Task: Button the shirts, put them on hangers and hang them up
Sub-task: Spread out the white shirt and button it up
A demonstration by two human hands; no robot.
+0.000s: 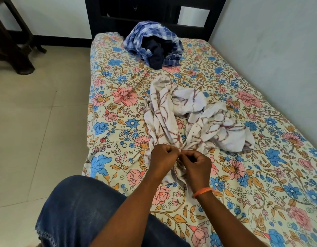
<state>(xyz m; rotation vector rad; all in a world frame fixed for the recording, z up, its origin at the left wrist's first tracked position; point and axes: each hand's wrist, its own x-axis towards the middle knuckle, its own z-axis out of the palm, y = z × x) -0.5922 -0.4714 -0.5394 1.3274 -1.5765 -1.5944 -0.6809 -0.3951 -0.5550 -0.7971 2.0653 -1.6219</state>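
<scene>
A white shirt with maroon vein-like marks (193,120) lies crumpled in the middle of the bed. Its two front edges run toward me and meet at my hands. My left hand (162,157) and my right hand (196,165) are side by side, both pinching the shirt's front edges where they come together. The button itself is too small to make out. A pile of blue checked and dark navy shirts (154,44) sits at the far end of the bed. No hanger is in view.
The bed's floral sheet (118,104) fills the centre, with a wall along its right side and a dark headboard (154,13) behind. Tiled floor lies to the left, with dark wooden furniture (10,36) at the far left. My knee in blue denim (79,207) is at the bottom.
</scene>
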